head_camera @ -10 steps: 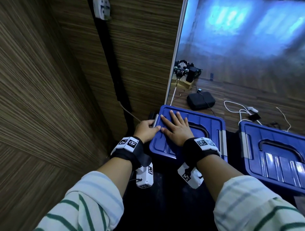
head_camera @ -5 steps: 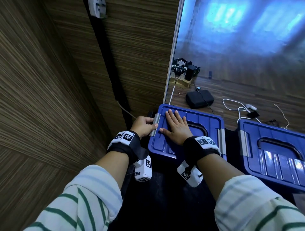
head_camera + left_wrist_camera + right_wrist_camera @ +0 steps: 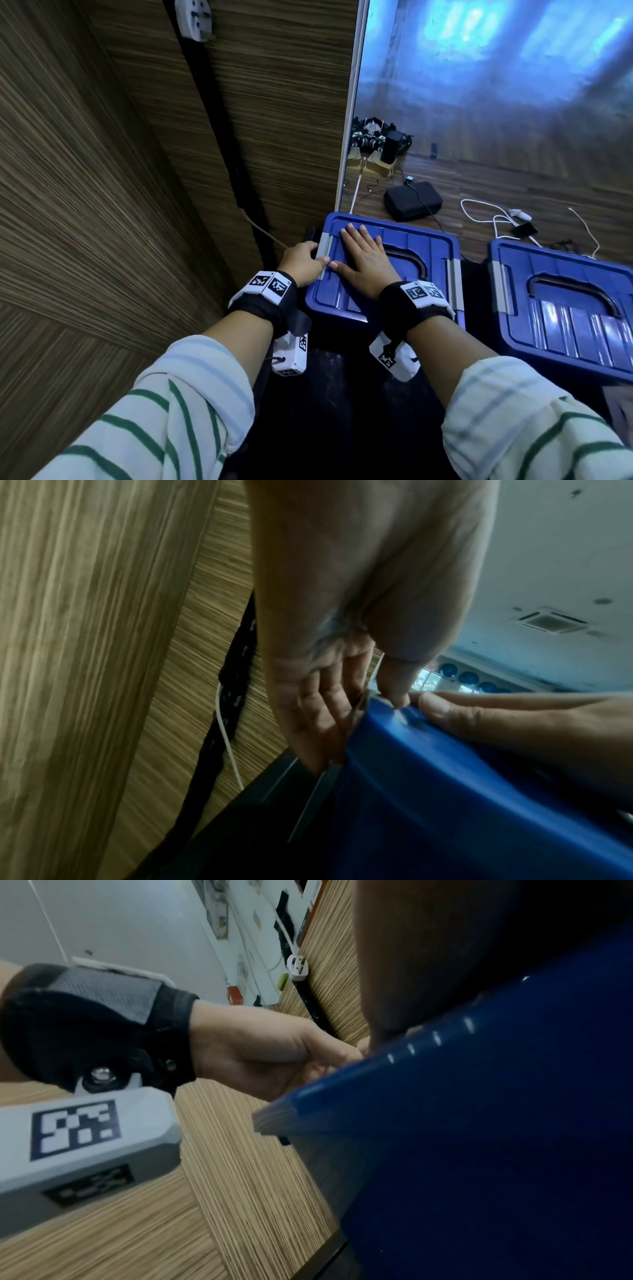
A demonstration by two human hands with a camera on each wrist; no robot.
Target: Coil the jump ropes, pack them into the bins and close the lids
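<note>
Two blue bins with lids on stand on a dark surface: the left bin (image 3: 421, 253) against a wooden wall and the right bin (image 3: 565, 308) beside it. My left hand (image 3: 303, 262) grips the grey latch (image 3: 323, 251) on the left bin's left side, thumb on top and fingers curled behind it; the left wrist view shows the same latch (image 3: 316, 799) under the fingers. My right hand (image 3: 364, 262) lies flat, fingers straight, pressing on the left bin's lid (image 3: 496, 1096). No jump rope is in view.
A wooden wall (image 3: 120, 171) with a black cable channel (image 3: 219, 113) closes in the left. Behind the bins lie a black case (image 3: 412, 204), white cables (image 3: 493, 219) and a box of small gear (image 3: 373, 144) on the wooden floor.
My left hand has moved a little along the bin's left side and closed round the grey latch. The right hand stays flat on the lid, shifted slightly forward.
</note>
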